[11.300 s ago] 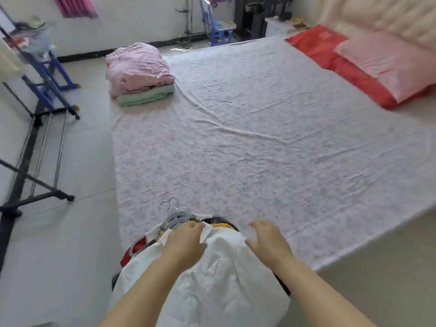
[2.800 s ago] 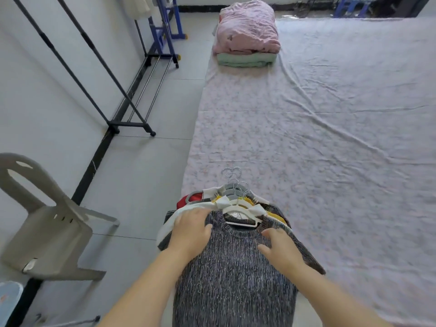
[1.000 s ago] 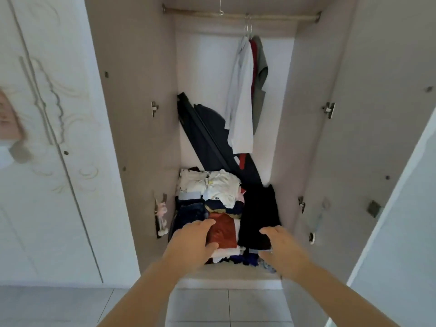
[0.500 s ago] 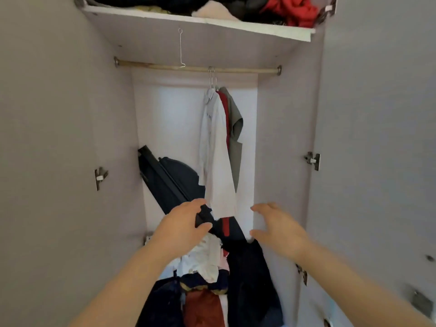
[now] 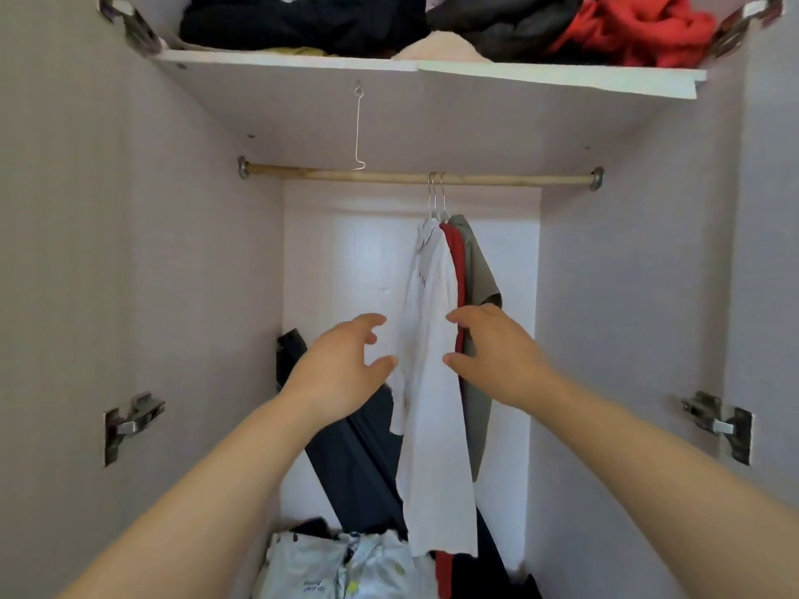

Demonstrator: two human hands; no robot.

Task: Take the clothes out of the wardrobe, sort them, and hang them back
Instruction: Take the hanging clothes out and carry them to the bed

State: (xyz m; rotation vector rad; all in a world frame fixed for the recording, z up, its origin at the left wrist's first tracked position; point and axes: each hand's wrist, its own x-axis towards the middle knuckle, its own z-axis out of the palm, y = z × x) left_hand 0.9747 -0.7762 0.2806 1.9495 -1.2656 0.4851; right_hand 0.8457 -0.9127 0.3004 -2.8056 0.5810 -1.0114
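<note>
Inside the open wardrobe a wooden rail (image 5: 497,179) carries three garments on wire hangers: a white shirt (image 5: 432,382) in front, a red one (image 5: 457,270) behind it, and a grey-green one (image 5: 477,270) at the right. My left hand (image 5: 341,369) is raised just left of the white shirt, fingers spread and holding nothing. To the right of the shirt my right hand (image 5: 497,352) is up at the same height, fingers relaxed, in front of the red and grey garments. Whether it touches them I cannot tell.
A bare wire hook (image 5: 358,127) hangs from the shelf's underside above the rail's left end. The top shelf (image 5: 519,75) holds crumpled dark and red clothes. A dark bag (image 5: 359,460) leans at the back, above folded clothes (image 5: 341,564). Door hinges (image 5: 129,421) stick out of both side walls.
I have stepped nearer and looked up. Both hands have risen from the level of the folded pile to either side of the hanging white shirt.
</note>
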